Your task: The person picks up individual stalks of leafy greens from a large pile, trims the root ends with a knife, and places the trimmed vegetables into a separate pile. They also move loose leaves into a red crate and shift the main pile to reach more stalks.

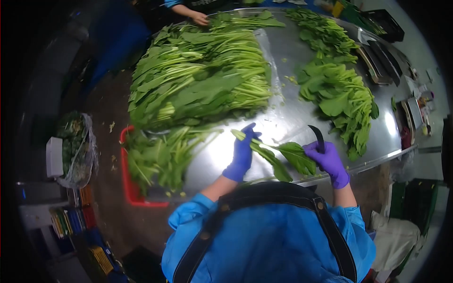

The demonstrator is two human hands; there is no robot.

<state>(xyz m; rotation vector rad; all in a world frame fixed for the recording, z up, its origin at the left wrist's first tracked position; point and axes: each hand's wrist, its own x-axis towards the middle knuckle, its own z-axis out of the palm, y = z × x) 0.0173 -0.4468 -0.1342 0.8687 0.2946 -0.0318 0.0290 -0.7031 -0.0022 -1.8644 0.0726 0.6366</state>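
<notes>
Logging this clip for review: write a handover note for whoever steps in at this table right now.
Left hand, purple-gloved: holds the stem end of a leafy green stalk over the shiny steel table.
Right hand, purple-gloved: grips a dark curved knife, blade up.
Done, apparently: smaller heap of greens, right.
Left: large heap of greens, some overhanging a red plastic crate.
A co-worker's hand is at the far edge.

A shiny steel table (pixel 288 118) reflects overhead light, beside a dark floor (pixel 106 111) and red crate (pixel 128 188).
</notes>
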